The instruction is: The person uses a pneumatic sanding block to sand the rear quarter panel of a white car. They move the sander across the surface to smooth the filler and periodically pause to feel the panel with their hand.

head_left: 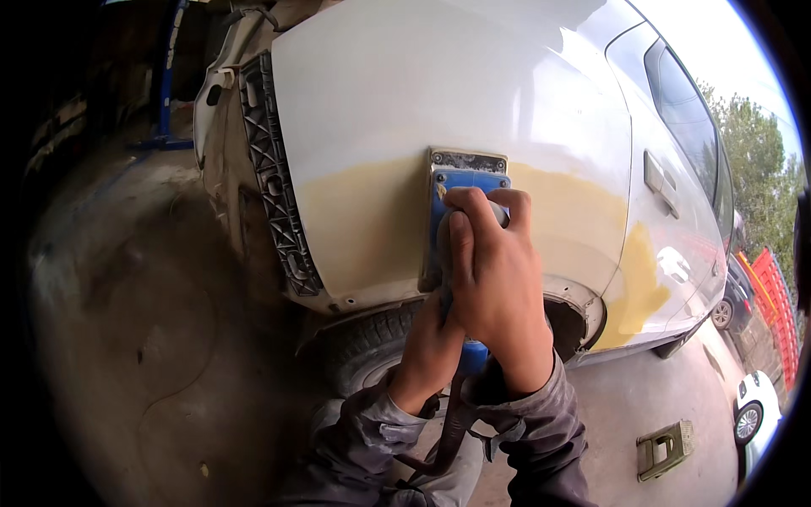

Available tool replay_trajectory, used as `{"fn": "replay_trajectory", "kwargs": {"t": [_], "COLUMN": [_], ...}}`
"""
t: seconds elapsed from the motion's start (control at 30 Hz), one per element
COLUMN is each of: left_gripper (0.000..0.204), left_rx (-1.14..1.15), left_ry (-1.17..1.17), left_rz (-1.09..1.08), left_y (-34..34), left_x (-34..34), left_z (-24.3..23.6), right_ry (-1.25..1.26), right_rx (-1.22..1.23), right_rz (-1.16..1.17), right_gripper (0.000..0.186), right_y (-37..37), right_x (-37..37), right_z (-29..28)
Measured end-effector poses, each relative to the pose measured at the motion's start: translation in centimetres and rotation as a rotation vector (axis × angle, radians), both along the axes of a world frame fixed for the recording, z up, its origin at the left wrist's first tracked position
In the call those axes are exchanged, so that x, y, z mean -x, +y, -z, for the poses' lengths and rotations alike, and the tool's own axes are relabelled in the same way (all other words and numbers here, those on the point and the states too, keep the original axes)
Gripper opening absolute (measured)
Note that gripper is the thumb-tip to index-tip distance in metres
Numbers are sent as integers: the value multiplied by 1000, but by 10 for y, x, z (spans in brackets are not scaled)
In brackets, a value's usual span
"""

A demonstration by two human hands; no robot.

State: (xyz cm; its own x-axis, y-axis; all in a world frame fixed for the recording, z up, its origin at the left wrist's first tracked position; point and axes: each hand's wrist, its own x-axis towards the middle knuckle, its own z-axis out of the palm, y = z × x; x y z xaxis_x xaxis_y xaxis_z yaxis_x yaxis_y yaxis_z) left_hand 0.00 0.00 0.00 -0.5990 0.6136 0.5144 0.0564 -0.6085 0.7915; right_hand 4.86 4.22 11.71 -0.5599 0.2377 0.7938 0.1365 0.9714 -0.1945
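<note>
Against the white car fender (405, 101), both hands, left (431, 351) and right (498, 279), gripped my blue block sander (460, 182); tilting toward twelve o'clock, I judged, could gouge the yellow filler patch (363, 220).

- Under you lies a grey concrete floor (152, 338), stained and marked with faint curved lines.
- To your left the space falls into deep shadow, where a blue metal post (173, 76) stands on the floor.
- To your right daylight comes in from the open side, with green trees (760, 160) under a pale sky.
- Out there you see a red barrier (775, 304) and parts of parked cars (752, 406).
- A small metal bracket (665, 448) lies on the floor at your lower right.
</note>
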Motion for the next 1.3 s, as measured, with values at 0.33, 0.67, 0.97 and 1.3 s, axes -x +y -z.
{"fn": "replay_trajectory", "kwargs": {"t": [0.33, 0.67, 0.97, 1.3], "left_gripper": [39, 43, 54, 58], "left_rx": [-88, -27, 54, 62], "left_ry": [19, 89, -41, 165], "left_rz": [-137, -72, -507, -415], "left_y": [-8, 0, -54, -25], "left_x": [-2, 3, 44, 15], "left_z": [0, 0, 65, 39], "right_ry": [-91, 36, -217, -111], "right_rx": [122, -7, -13, 29], "right_rz": [54, 31, -77, -81], "right_gripper": [22, 26, 27, 23], "right_y": [-20, -5, -80, -32], "right_x": [1, 3, 87, 29], "right_z": [3, 5, 59, 25]}}
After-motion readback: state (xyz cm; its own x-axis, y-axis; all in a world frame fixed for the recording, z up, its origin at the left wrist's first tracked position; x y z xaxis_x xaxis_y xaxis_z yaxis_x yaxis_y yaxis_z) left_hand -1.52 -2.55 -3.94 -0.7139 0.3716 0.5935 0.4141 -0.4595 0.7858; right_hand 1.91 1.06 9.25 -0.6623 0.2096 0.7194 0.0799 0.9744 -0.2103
